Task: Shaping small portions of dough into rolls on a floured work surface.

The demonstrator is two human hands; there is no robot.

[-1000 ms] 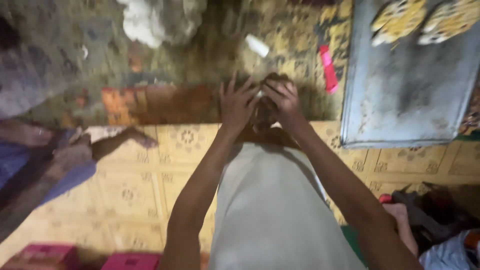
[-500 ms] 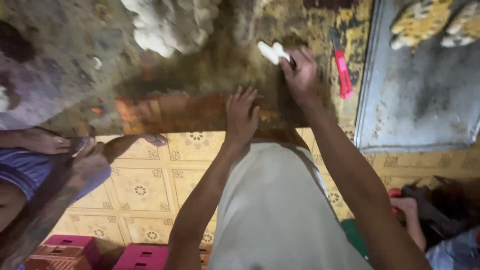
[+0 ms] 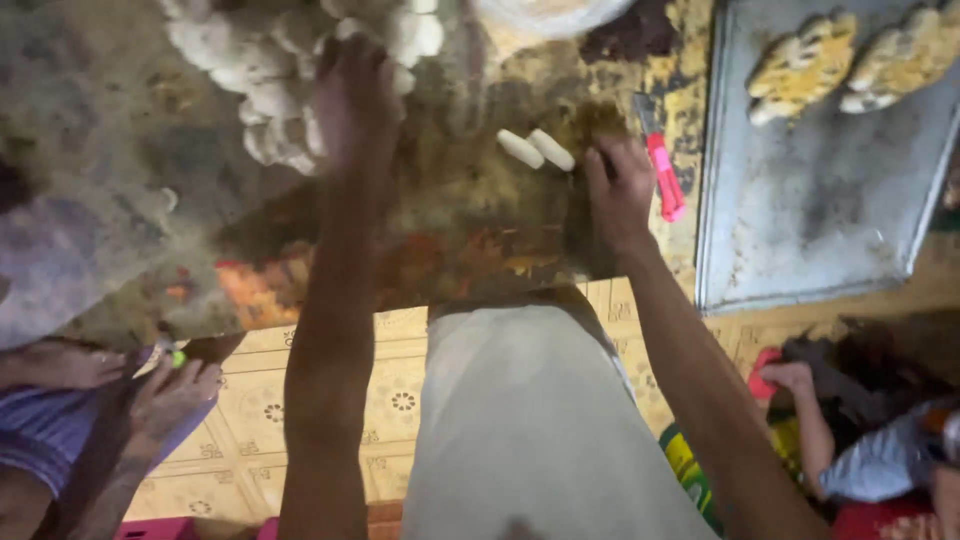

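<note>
Left hand [image 3: 352, 95] reaching far across the bench [image 3: 130, 200], fingers spread and lying on the near edge of a heap of white dough lumps [image 3: 270, 60]; not clamped on any lump as far as visible. Right hand [image 3: 620, 185] resting flat on the bench, fingers loosely apart, fingertips just beside two small white dough rolls [image 3: 536, 149]; touching or not, cannot tell. Rolls lying side by side, tilted, between the two hands and nearer the right one. Pink utility knife [image 3: 662, 175] lying just right of the right hand, untouched. Grey metal tray [image 3: 800, 220] sitting at the bench's right end, carrying two yellowish crumbed pieces [image 3: 850, 60] near its far edge. Pale round bowl rim [image 3: 545, 12] showing at the top edge. Another person's hand [image 3: 170, 395] hanging below the bench at lower left, over yellow patterned floor tiles [image 3: 260, 410].
</note>
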